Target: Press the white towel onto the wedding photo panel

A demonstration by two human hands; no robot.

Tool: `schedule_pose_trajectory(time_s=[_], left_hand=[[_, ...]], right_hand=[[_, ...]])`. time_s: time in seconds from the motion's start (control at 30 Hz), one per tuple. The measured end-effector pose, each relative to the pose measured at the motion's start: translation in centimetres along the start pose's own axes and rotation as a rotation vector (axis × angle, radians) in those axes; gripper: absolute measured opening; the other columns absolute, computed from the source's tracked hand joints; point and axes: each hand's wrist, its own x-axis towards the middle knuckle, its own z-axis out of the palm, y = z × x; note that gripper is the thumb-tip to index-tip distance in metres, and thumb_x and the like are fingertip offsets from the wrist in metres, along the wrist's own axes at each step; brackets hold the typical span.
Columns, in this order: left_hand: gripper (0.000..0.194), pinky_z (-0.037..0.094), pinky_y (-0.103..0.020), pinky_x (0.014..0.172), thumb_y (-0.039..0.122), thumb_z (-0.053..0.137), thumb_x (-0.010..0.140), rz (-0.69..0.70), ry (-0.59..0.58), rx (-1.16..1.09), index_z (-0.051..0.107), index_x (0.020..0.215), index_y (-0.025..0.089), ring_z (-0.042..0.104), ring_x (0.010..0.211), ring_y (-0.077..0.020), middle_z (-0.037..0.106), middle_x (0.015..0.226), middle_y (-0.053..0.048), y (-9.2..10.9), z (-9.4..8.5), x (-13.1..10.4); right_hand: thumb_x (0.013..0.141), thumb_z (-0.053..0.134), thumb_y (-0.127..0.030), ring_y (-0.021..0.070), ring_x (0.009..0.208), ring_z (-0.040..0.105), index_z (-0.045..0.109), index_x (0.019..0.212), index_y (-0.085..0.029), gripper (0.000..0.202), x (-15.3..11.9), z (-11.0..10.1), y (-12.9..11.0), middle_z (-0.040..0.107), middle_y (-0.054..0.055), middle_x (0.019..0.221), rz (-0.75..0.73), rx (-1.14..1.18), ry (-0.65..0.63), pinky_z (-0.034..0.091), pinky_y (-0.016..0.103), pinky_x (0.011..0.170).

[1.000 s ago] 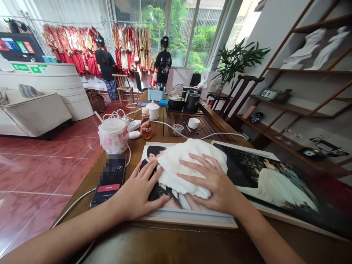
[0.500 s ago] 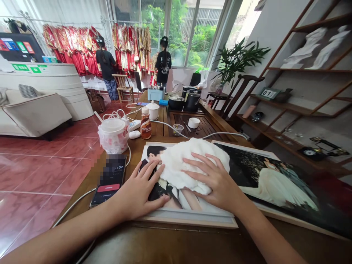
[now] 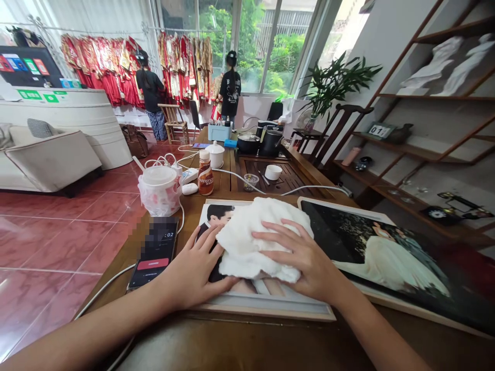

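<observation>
My right hand [image 3: 299, 257] grips a white, fluffy cloth [image 3: 266, 211], its fingers curved and somewhat apart over the top. Bunched up, the cloth rests on a framed photo [image 3: 220, 212] and covers its middle. At the photo's left side lies my left hand [image 3: 201, 265], open and flat with fingers spread, the fingertips close to the cloth's left edge. A person in a dark suit shows at the photo's upper left. To the right, a second framed photo [image 3: 386, 252] shows a pale gown on a dark ground, its near left corner close to my right wrist.
A phone [image 3: 154, 252] with a cable lies left of my left hand. Behind it stand a bagged white tub [image 3: 159, 190], a brown-capped jar [image 3: 205, 173] and a lidded white cup [image 3: 215, 154]. A small white bowl [image 3: 273, 172] sits on the tea tray [image 3: 297, 180]. Two people stand by clothes racks.
The cloth has slid toward me and slightly left under my right hand, bunching up more. It uncovers some of the photo's upper right. My left hand stays almost in place.
</observation>
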Motion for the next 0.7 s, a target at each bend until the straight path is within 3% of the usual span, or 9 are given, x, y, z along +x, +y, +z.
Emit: schedule_pose_trajectory(time_s=[0.2, 0.4, 0.7], left_hand=[[0.074, 0.019, -0.055, 0.117, 0.057, 0.047, 0.095, -0.031, -0.004, -0.002, 0.025, 0.154, 0.018, 0.022, 0.145, -0.0326, 0.028, 0.157, -0.013, 0.1, 0.3, 0.1], [0.070, 0.018, -0.055, 0.117, 0.053, 0.054, 0.092, 0.016, 0.002, 0.023, 0.034, 0.150, 0.019, 0.022, 0.145, -0.0339, 0.032, 0.155, -0.011, 0.1, 0.0, 0.2], [0.072, 0.019, -0.055, 0.117, 0.058, 0.048, 0.095, -0.029, -0.009, -0.004, 0.031, 0.151, 0.017, 0.023, 0.144, -0.0334, 0.031, 0.156, -0.014, 0.3, 0.2, 0.4]], right_hand=[[0.084, 0.061, -0.026, 0.0316, 0.137, 0.040, 0.065, 0.108, -0.026, 0.024, -0.5, 0.1, 1.5, 0.054, 0.007, 0.141, 0.086, -0.065, 0.047, 0.028, 0.056, 0.108], [0.084, 0.061, -0.025, 0.0294, 0.140, 0.036, 0.063, 0.113, -0.027, 0.029, 0.1, 0.4, -0.3, 0.052, 0.005, 0.143, -0.045, -0.012, 0.023, 0.025, 0.055, 0.110], [0.083, 0.060, -0.023, 0.0310, 0.137, 0.039, 0.064, 0.113, -0.024, 0.029, -0.5, 0.4, 1.1, 0.055, 0.006, 0.141, 0.029, -0.071, 0.059, 0.029, 0.056, 0.107]])
